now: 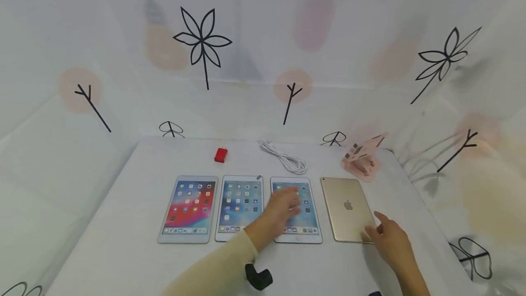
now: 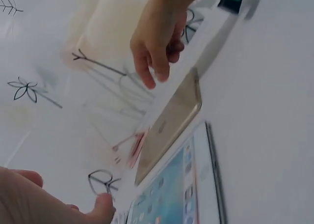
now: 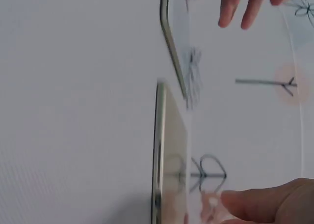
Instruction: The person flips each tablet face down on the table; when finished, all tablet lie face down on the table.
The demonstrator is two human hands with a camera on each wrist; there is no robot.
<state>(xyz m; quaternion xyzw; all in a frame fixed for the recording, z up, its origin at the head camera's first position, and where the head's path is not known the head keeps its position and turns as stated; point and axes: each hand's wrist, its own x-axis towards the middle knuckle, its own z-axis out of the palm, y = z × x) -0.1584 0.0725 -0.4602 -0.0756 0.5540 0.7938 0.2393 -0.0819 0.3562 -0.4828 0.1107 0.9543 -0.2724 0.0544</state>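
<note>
Four tablets lie in a row on the white table. My left hand [image 1: 280, 212] hovers over the third, a white tablet [image 1: 311, 204] with its screen lit, and hides part of that screen. Its fingers are loosely bent and hold nothing. At the right end, a gold tablet [image 1: 345, 209] lies face down with its apple logo up. My right hand [image 1: 389, 240] hangs beside its lower right corner, fingers apart and slightly bent. In the left wrist view, a gap shows between the right hand [image 2: 159, 42] and the gold tablet [image 2: 169, 126].
Two more lit tablets lie on the left, one with a red and blue screen [image 1: 191, 207], one with a blue screen [image 1: 240, 202]. Behind the row are a red charger plug [image 1: 220, 155], a coiled white cable [image 1: 287, 159] and a pink folding stand [image 1: 361, 159]. Patterned cloth hangs behind.
</note>
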